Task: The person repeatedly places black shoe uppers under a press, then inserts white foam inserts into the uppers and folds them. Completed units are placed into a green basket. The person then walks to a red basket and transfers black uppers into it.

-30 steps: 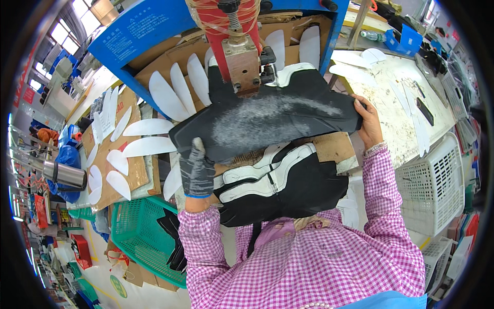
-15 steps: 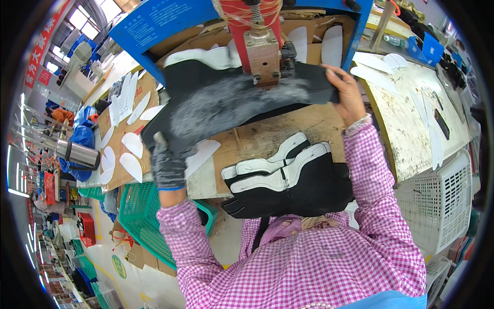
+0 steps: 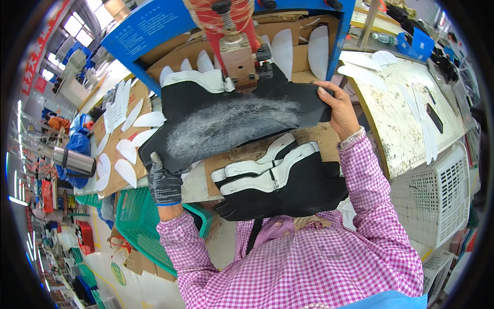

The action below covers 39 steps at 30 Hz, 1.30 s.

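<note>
A wide curved black board (image 3: 231, 121), its middle worn to a chalky grey, spans the space between my hands. My left hand (image 3: 163, 180), in a grey-striped glove, grips its lower left end with the thumb on top. My bare right hand (image 3: 337, 108) holds the far right end, thumb above. Just beyond the board comes down the metal head (image 3: 238, 59) of a red and blue press. Behind it lies a black sheet piece with a white edge (image 3: 193, 80). Nearer me rest stacked black pieces with white curved trims (image 3: 288, 180).
White leaf-shaped pieces (image 3: 126, 172) lie on cardboard at left, beside a steel flask (image 3: 74, 159). A green basket (image 3: 139, 226) stands below left, a white crate (image 3: 432, 198) at right. Scissors and white strips lie on the right-hand table (image 3: 406, 118). The blue machine frame (image 3: 154, 38) borders the far side.
Both hands have drawn the board slightly toward me and out from under the press head. More of the white-edged black piece behind it now shows. The view has shifted a little.
</note>
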Each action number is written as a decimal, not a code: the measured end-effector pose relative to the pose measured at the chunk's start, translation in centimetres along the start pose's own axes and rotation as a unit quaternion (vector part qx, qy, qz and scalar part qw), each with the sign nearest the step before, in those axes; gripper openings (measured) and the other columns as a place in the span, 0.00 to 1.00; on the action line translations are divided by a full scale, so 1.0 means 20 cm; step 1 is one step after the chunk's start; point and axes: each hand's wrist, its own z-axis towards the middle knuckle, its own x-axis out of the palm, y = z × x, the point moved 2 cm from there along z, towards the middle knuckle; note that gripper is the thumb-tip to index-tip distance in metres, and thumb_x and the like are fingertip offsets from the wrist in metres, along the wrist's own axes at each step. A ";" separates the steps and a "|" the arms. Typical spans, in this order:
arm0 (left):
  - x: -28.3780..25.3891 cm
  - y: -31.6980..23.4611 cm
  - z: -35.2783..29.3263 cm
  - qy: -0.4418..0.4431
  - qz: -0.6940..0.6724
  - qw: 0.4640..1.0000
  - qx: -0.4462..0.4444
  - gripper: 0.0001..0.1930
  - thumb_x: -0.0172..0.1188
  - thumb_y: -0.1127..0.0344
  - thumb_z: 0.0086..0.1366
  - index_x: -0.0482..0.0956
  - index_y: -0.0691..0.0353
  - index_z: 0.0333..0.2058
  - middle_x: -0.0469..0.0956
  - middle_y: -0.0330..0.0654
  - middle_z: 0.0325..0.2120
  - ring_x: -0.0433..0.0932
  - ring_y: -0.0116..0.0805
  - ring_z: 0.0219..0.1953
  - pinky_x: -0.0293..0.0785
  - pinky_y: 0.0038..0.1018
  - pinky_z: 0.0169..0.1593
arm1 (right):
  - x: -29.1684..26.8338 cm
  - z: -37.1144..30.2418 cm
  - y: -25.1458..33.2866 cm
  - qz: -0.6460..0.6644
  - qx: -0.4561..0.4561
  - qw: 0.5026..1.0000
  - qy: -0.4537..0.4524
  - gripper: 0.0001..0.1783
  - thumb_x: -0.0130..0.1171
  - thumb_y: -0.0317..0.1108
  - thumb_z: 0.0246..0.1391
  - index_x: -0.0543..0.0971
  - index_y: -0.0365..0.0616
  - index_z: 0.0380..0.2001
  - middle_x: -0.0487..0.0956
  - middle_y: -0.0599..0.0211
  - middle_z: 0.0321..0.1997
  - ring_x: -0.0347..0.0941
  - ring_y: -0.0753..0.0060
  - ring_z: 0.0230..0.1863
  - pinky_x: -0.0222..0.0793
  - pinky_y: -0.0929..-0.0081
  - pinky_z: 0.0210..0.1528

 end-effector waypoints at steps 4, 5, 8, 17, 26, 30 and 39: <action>-0.02 -0.05 -0.04 0.022 0.025 0.999 0.000 0.30 0.56 0.50 0.62 0.61 0.61 0.57 0.71 0.50 0.51 0.76 0.49 0.46 0.81 0.41 0.38 | 0.04 0.00 0.04 -0.020 -0.041 0.999 0.000 0.13 0.59 0.28 0.55 0.77 0.38 0.44 0.77 0.68 0.40 0.74 0.79 0.40 0.72 0.83 0.44; 0.03 0.00 -0.05 0.025 0.028 0.999 -0.022 0.32 0.56 0.47 0.62 0.61 0.61 0.57 0.72 0.50 0.50 0.77 0.46 0.45 0.81 0.38 0.39 | 0.00 -0.02 0.09 -0.052 -0.045 0.998 -0.011 0.14 0.58 0.28 0.55 0.76 0.39 0.45 0.78 0.68 0.41 0.74 0.78 0.41 0.72 0.81 0.45; 0.19 0.19 -0.08 -0.028 0.196 0.976 -0.090 0.26 0.49 0.45 0.66 0.70 0.63 0.49 0.76 0.42 0.37 0.76 0.30 0.32 0.76 0.24 0.31 | -0.19 -0.13 0.20 -0.051 -0.054 0.995 -0.073 0.15 0.56 0.29 0.56 0.75 0.39 0.48 0.77 0.65 0.44 0.74 0.76 0.43 0.71 0.79 0.47; -0.22 -0.06 -0.20 0.192 0.467 0.850 -0.153 0.38 0.71 0.63 0.47 0.66 0.63 0.57 0.72 0.48 0.52 0.73 0.44 0.51 0.69 0.32 0.54 | -0.57 -0.64 0.02 -0.131 0.193 0.970 -0.076 0.12 0.55 0.31 0.57 0.73 0.40 0.44 0.77 0.67 0.44 0.73 0.76 0.45 0.68 0.80 0.49; -0.36 0.24 0.19 0.119 0.880 0.448 -0.109 0.62 0.76 0.52 0.37 0.43 0.65 0.65 0.55 0.61 0.61 0.57 0.50 0.64 0.56 0.34 0.64 | -0.52 -0.62 0.09 -0.395 0.076 0.911 -0.094 0.17 0.52 0.42 0.59 0.75 0.41 0.45 0.77 0.67 0.48 0.70 0.75 0.50 0.61 0.75 0.51; -0.37 0.26 0.22 0.128 0.878 0.416 -0.200 0.62 0.74 0.47 0.40 0.41 0.65 0.65 0.63 0.59 0.57 0.65 0.50 0.59 0.61 0.38 0.61 | -0.53 -0.62 0.15 -0.409 0.081 0.897 -0.146 0.16 0.51 0.41 0.60 0.76 0.41 0.43 0.78 0.68 0.44 0.71 0.76 0.48 0.62 0.75 0.47; -0.29 0.07 0.07 0.057 0.863 0.481 -0.144 0.59 0.70 0.46 0.44 0.41 0.68 0.64 0.69 0.59 0.52 0.74 0.50 0.51 0.71 0.39 0.51 | -0.14 -0.55 0.20 -0.373 -0.002 0.926 -0.058 0.11 0.53 0.34 0.59 0.76 0.39 0.41 0.79 0.69 0.40 0.73 0.78 0.44 0.65 0.80 0.45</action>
